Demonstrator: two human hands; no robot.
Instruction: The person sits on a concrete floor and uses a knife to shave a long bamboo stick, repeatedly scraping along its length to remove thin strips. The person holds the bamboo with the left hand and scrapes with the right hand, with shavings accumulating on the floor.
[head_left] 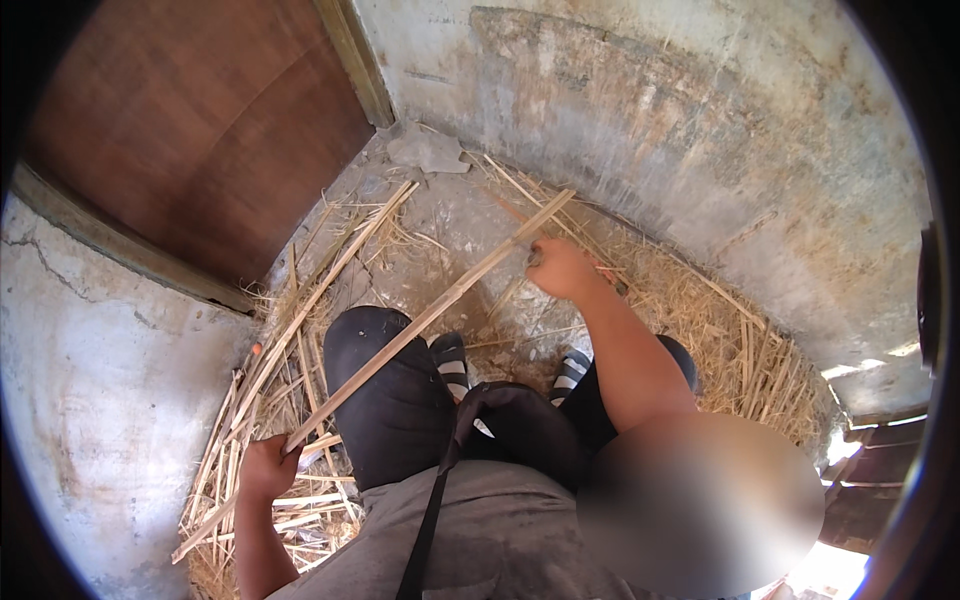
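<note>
A long pale split-bamboo strip [405, 338] slants across my left thigh, its far end up near the back wall. My left hand [268, 468] is closed round its lower part, and the tail of the strip sticks out below that fist. Beside the upper part of the strip, my right hand [562, 268] is closed in a fist. A small dark bit shows at the front of the fist, and a reddish bit shows behind it. What the right hand holds is too small and covered to name.
Bamboo strips [300, 330] lie heaped along the left, by a brown door panel [200, 130]. Shavings [690, 310] and more strips cover the floor along the stained wall [690, 130] at right. A flat grey slab [428, 150] lies in the far corner. My sandalled feet [570, 372] stand between.
</note>
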